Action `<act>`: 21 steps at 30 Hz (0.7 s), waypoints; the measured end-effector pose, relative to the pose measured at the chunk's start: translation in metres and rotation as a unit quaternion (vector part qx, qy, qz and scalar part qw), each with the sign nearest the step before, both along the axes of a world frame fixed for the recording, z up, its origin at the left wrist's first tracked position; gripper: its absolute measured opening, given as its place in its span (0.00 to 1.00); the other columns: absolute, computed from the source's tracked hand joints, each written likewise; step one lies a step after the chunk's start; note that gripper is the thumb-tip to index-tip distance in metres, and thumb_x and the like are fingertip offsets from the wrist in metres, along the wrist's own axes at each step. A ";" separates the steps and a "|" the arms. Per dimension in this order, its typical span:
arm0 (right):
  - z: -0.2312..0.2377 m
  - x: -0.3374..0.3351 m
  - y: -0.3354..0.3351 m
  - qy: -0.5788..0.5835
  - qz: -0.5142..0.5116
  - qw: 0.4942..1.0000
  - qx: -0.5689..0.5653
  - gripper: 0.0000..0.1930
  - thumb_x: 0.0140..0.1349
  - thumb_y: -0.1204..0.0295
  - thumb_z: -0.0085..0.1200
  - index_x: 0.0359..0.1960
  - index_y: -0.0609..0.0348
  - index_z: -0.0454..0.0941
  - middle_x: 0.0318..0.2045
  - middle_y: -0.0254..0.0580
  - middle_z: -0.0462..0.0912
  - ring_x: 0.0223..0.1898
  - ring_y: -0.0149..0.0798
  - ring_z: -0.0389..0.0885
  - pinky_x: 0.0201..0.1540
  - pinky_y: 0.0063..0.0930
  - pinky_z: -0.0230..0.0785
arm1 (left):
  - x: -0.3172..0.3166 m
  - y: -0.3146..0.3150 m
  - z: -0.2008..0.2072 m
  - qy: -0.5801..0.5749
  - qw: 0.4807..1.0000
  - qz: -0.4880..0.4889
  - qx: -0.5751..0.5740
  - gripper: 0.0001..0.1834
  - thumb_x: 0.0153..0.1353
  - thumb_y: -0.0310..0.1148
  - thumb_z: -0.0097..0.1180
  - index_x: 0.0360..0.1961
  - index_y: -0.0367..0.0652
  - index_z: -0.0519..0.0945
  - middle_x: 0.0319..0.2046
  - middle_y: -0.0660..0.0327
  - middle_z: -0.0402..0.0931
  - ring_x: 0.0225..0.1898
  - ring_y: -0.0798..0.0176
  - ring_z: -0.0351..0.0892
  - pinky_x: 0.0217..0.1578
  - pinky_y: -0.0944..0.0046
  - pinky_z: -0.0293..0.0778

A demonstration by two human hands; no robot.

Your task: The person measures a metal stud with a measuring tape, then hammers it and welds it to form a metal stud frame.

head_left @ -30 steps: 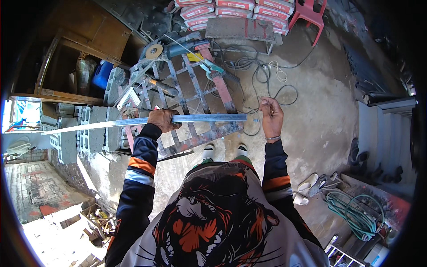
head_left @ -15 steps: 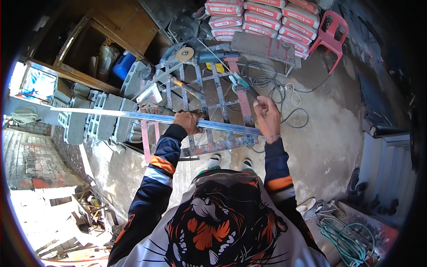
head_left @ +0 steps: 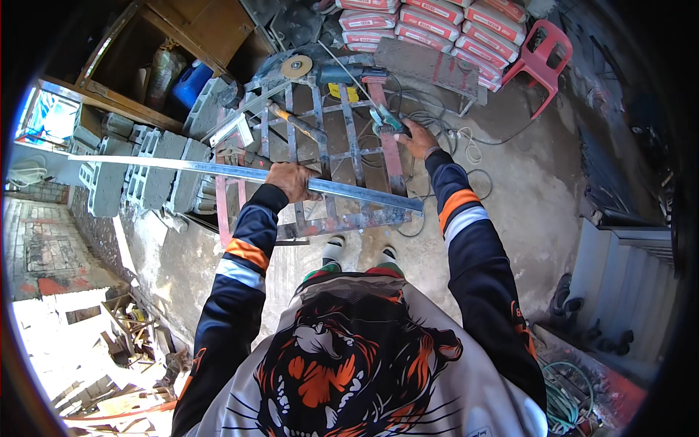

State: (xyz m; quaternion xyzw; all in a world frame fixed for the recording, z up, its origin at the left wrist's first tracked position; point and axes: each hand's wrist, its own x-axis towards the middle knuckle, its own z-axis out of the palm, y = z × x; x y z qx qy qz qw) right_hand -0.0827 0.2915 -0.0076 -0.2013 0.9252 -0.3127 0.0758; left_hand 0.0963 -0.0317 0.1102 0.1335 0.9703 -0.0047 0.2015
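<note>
My left hand [head_left: 291, 182] is closed around a long silvery metal bar [head_left: 357, 194]. The bar lies slantwise across a slatted metal frame [head_left: 354, 146] with pinkish-red side rails; its far left end reaches over the grey hollow blocks. Beyond the bar's right end, my right hand [head_left: 420, 139] has its fingers bent around the dark end of a teal-and-black tool [head_left: 384, 118], which rests over the right red rail. The tool's exact kind is unclear, and my palm hides part of the grip.
A blue angle grinder with a tan disc [head_left: 296, 66] lies at the frame's far edge, near a wooden-handled hammer [head_left: 297, 122] and a white angled piece [head_left: 237, 133]. Hollow blocks [head_left: 149, 171] stand left. Cement bags [head_left: 429, 28], a red chair [head_left: 539, 62] and loose cables [head_left: 473, 146] are around.
My right hand has left the bar's right end, moved forward, and closed on the teal-and-black tool. My left hand keeps its grip on the bar; the whole view has shifted slightly.
</note>
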 end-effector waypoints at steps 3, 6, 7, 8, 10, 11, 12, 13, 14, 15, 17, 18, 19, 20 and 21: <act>0.002 0.003 -0.007 0.050 -0.005 0.999 -0.017 0.32 0.60 0.51 0.60 0.62 0.55 0.72 0.58 0.56 0.77 0.61 0.55 0.74 0.63 0.43 0.65 | 0.013 -0.008 0.000 0.010 1.000 -0.012 0.015 0.24 0.48 0.60 0.68 0.44 0.63 0.85 0.33 0.63 0.85 0.36 0.53 0.86 0.37 0.52 0.79; 0.016 0.006 -0.016 0.091 -0.034 0.994 -0.046 0.31 0.60 0.52 0.60 0.60 0.57 0.74 0.58 0.57 0.77 0.59 0.55 0.75 0.61 0.43 0.67 | 0.025 -0.024 0.000 -0.008 1.000 0.015 -0.014 0.25 0.47 0.57 0.71 0.45 0.63 0.84 0.35 0.64 0.86 0.36 0.54 0.86 0.39 0.53 0.79; 0.025 0.004 -0.017 0.067 -0.055 0.990 -0.111 0.29 0.60 0.52 0.60 0.58 0.58 0.75 0.56 0.58 0.78 0.58 0.57 0.76 0.60 0.43 0.68 | 0.028 -0.030 0.000 -0.009 0.997 0.032 -0.066 0.25 0.47 0.57 0.71 0.45 0.63 0.84 0.35 0.64 0.86 0.37 0.54 0.85 0.40 0.53 0.79; 0.037 0.002 -0.017 0.030 -0.094 0.981 -0.165 0.28 0.61 0.53 0.59 0.57 0.59 0.76 0.55 0.59 0.79 0.57 0.59 0.76 0.58 0.44 0.69 | 0.030 -0.036 0.000 -0.009 0.992 0.050 -0.118 0.24 0.48 0.57 0.71 0.45 0.63 0.84 0.36 0.64 0.86 0.38 0.55 0.85 0.40 0.53 0.79; 0.063 0.002 -0.008 0.076 -0.094 0.969 -0.216 0.26 0.60 0.53 0.60 0.53 0.60 0.78 0.48 0.58 0.82 0.50 0.58 0.80 0.53 0.42 0.70 | 0.032 -0.046 0.004 0.010 0.997 0.051 -0.051 0.24 0.48 0.56 0.71 0.45 0.63 0.83 0.37 0.64 0.86 0.40 0.55 0.85 0.41 0.53 0.79; 0.076 0.004 0.000 0.099 -0.109 0.956 -0.254 0.26 0.61 0.52 0.60 0.52 0.60 0.78 0.44 0.56 0.82 0.47 0.55 0.81 0.52 0.40 0.70 | 0.030 -0.051 0.005 -0.002 0.998 0.057 -0.035 0.24 0.48 0.56 0.72 0.45 0.62 0.84 0.38 0.64 0.86 0.40 0.55 0.85 0.41 0.53 0.79; 0.085 0.012 0.008 0.121 -0.127 0.940 -0.294 0.26 0.61 0.51 0.60 0.51 0.60 0.78 0.40 0.53 0.82 0.44 0.52 0.81 0.51 0.39 0.70 | 0.032 -0.054 0.006 -0.018 0.998 0.063 -0.018 0.24 0.48 0.55 0.72 0.45 0.62 0.84 0.38 0.64 0.86 0.40 0.55 0.85 0.41 0.53 0.79; 0.093 0.022 0.019 0.100 -0.138 0.934 -0.315 0.26 0.62 0.50 0.59 0.50 0.60 0.77 0.39 0.49 0.82 0.42 0.46 0.80 0.49 0.36 0.70 | 0.030 -0.055 0.006 -0.016 0.998 0.064 -0.019 0.25 0.46 0.55 0.73 0.45 0.61 0.84 0.38 0.64 0.86 0.41 0.55 0.85 0.42 0.53 0.79; 0.099 0.034 0.030 0.080 -0.164 0.923 -0.340 0.25 0.64 0.50 0.59 0.50 0.60 0.77 0.38 0.45 0.82 0.40 0.39 0.80 0.48 0.32 0.70 | 0.030 -0.056 0.005 -0.018 0.998 0.062 -0.016 0.25 0.46 0.55 0.73 0.45 0.61 0.84 0.38 0.64 0.86 0.41 0.55 0.85 0.42 0.53 0.79; 0.102 0.052 0.038 0.075 -0.147 0.901 -0.402 0.25 0.66 0.50 0.57 0.50 0.60 0.76 0.37 0.41 0.81 0.39 0.35 0.78 0.45 0.30 0.69 | 0.028 -0.057 0.005 -0.017 0.997 0.063 -0.027 0.25 0.46 0.55 0.73 0.45 0.61 0.84 0.38 0.64 0.86 0.41 0.55 0.85 0.42 0.53 0.79; 0.101 0.106 0.056 0.045 -0.182 0.868 -0.461 0.24 0.69 0.52 0.55 0.54 0.59 0.73 0.37 0.36 0.80 0.39 0.30 0.76 0.44 0.27 0.69 | 0.028 -0.058 0.003 -0.017 0.998 0.057 -0.026 0.27 0.45 0.57 0.73 0.46 0.59 0.84 0.38 0.62 0.86 0.41 0.53 0.85 0.43 0.52 0.78; 0.100 0.136 0.063 0.032 -0.221 0.859 -0.461 0.24 0.70 0.54 0.54 0.58 0.59 0.71 0.37 0.34 0.79 0.40 0.29 0.76 0.45 0.27 0.70 | 0.027 -0.058 0.002 -0.022 0.998 0.049 -0.026 0.27 0.45 0.57 0.73 0.46 0.59 0.84 0.38 0.62 0.86 0.41 0.53 0.85 0.43 0.52 0.78; 0.096 0.166 0.065 0.039 -0.247 0.854 -0.456 0.24 0.70 0.54 0.54 0.58 0.58 0.71 0.36 0.33 0.78 0.38 0.28 0.75 0.43 0.25 0.69 | 0.027 -0.058 0.002 -0.014 0.999 0.033 -0.020 0.28 0.46 0.57 0.72 0.46 0.59 0.84 0.38 0.61 0.85 0.41 0.52 0.85 0.43 0.52 0.78; 0.093 0.197 0.064 0.051 -0.288 0.846 -0.446 0.23 0.70 0.54 0.53 0.57 0.58 0.71 0.35 0.33 0.77 0.36 0.28 0.75 0.40 0.24 0.69 | 0.027 -0.058 0.001 -0.008 1.000 0.016 -0.015 0.28 0.46 0.57 0.72 0.47 0.58 0.84 0.37 0.61 0.85 0.41 0.51 0.85 0.43 0.51 0.78; 0.090 0.226 0.062 0.056 -0.300 0.848 -0.434 0.23 0.71 0.54 0.52 0.57 0.58 0.71 0.33 0.31 0.75 0.33 0.26 0.73 0.36 0.22 0.66 | 0.026 -0.058 0.001 0.007 1.000 -0.003 0.007 0.29 0.47 0.59 0.71 0.49 0.57 0.83 0.37 0.59 0.85 0.42 0.49 0.85 0.43 0.49 0.78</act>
